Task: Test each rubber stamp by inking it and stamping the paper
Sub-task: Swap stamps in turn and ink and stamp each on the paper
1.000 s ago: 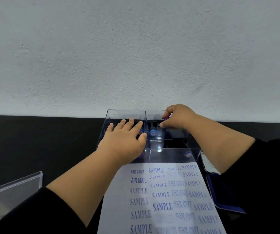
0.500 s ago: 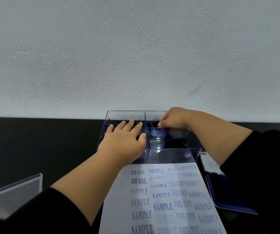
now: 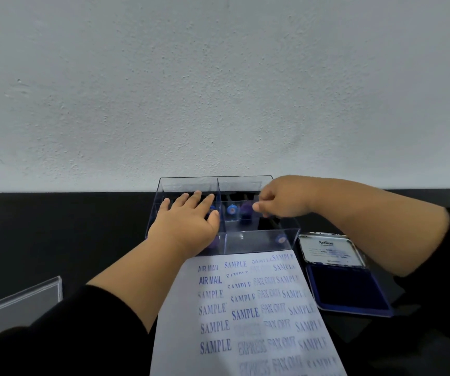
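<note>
The right hand has slid from the back rim of the clear box toward 3 o'clock and now hovers over the right compartment, its fingers curled with fingertips close together; whether that grip pinches anything cannot be told, as the tips are blurred. The ink pad, half hidden a second ago, now shows almost whole at 4 o'clock of the box. The left hand has stayed put, lying flat over the left compartment with four fingers straight and spread, its grip apart and holding nothing. One box stands on the black bench at 12 o'clock of the paper, split by a divider into compartments. In it, four rubber stamps can be made out: a blue-topped stamp and a purple stamp side by side in the right compartment just left of the right fingertips, a third stamp at the near right corner, and a fourth stamp peeking from under the left fingers. One sheet of paper lies below the box, printed in blue with AIR MAIL twice and many SAMPLE, FAX OUT and EXPRESS marks. One clear lid lies at 8 o'clock.
</note>
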`<state>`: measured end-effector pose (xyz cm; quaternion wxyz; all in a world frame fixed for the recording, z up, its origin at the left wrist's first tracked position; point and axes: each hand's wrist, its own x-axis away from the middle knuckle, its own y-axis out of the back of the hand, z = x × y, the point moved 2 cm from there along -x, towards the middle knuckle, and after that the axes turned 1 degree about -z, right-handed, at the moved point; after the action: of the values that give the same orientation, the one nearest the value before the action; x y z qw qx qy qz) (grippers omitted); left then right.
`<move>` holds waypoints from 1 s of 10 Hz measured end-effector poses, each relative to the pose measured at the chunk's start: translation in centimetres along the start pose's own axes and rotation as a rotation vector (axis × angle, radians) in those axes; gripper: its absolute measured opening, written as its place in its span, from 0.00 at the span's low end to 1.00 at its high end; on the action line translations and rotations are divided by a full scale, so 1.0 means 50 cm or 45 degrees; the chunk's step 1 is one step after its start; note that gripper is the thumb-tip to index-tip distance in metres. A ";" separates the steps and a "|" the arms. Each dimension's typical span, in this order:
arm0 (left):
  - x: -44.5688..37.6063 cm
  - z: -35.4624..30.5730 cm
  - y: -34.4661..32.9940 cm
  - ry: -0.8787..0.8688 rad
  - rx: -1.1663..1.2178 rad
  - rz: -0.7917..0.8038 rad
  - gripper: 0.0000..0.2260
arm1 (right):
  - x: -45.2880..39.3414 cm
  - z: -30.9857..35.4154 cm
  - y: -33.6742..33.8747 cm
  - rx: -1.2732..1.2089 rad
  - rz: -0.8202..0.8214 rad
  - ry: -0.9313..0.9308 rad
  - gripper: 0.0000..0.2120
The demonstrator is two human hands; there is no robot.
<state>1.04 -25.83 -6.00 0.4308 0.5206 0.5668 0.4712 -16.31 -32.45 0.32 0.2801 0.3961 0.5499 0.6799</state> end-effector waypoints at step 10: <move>0.039 -0.014 0.018 0.071 -0.088 0.036 0.23 | 0.079 0.010 -0.029 -0.421 -0.411 0.064 0.06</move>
<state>0.34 -23.91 -4.98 0.4257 0.5000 0.5545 0.5111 -18.04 -28.63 -0.13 0.4325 0.2346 0.4939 0.7170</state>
